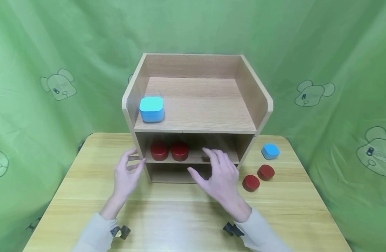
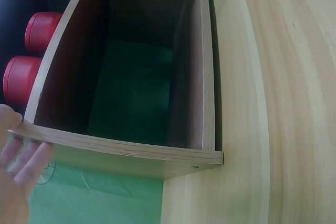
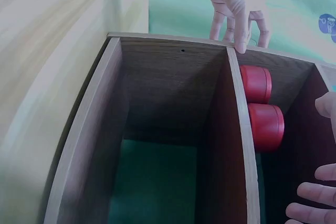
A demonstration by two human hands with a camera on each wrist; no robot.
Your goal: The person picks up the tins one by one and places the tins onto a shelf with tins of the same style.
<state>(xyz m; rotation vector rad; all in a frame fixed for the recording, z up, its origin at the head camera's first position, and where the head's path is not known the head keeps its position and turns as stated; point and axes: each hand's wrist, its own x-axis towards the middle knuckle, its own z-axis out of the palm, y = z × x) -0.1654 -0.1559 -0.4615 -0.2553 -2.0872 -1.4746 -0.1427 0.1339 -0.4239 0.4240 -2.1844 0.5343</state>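
Note:
A wooden shelf unit [image 1: 193, 130] stands on the table. My left hand [image 1: 127, 173] holds its left side panel, thumb on the front edge and fingers along the outer face, as the left wrist view also shows. My right hand [image 1: 219, 178] hovers before the middle shelf, fingers spread and slightly bent, with nothing in it. Two round red tins sit side by side at the left of that shelf: a left tin [image 1: 159, 151] and a right tin [image 1: 179, 151]. On the top board, near the left wall, is a blue rounded-square box [image 1: 151, 110].
Right of the unit on the table [image 1: 186, 224] lie a smaller blue box [image 1: 270, 151] and two red tins, one nearer [image 1: 251, 183], one farther [image 1: 266, 172]. A green curtain [image 1: 193, 28] hangs behind and at both sides.

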